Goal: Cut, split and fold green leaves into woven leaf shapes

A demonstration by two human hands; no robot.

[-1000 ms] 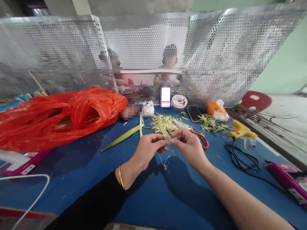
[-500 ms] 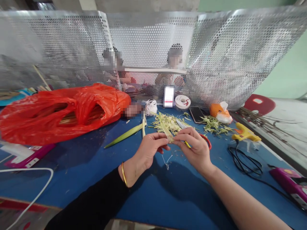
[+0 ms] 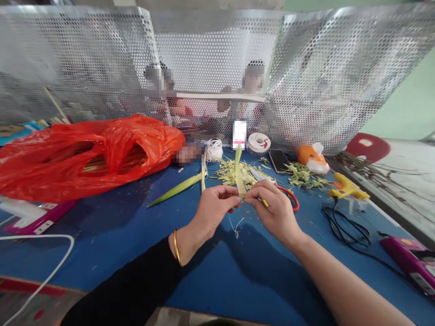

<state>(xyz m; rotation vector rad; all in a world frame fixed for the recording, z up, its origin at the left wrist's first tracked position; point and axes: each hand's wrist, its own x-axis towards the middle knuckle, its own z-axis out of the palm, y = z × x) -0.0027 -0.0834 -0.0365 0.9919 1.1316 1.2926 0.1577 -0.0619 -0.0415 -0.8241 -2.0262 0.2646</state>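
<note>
Between my two hands, a pale yellow-green leaf strip (image 3: 239, 174) stands upright, its tip pointing away from me. My left hand (image 3: 215, 206) pinches its lower end between thumb and fingers. From the other side my right hand (image 3: 273, 206) pinches the same end, fingertips close to the left ones. Scissors with a red and yellow handle (image 3: 292, 199) lie partly hidden behind my right hand. Beyond the hands is a heap of leaf scraps (image 3: 224, 172). A long green leaf (image 3: 175, 190) lies left of them. Thin white thread (image 3: 236, 227) shows just below the fingers.
A red plastic bag (image 3: 146, 131) fills the left side. At the back are white string (image 3: 214, 150), a ribbon spool (image 3: 259, 143) and a phone (image 3: 279, 161). A yellow glue gun (image 3: 348, 186) with a black cord lies right, near dry twigs (image 3: 377, 170). Perforated metal panels (image 3: 210, 54) stand behind.
The leaf strip has swung from leaning left to nearly upright. Both hands stay pinched at its lower end, with the right hand slightly turned. Behind the panel, a person has shifted.
</note>
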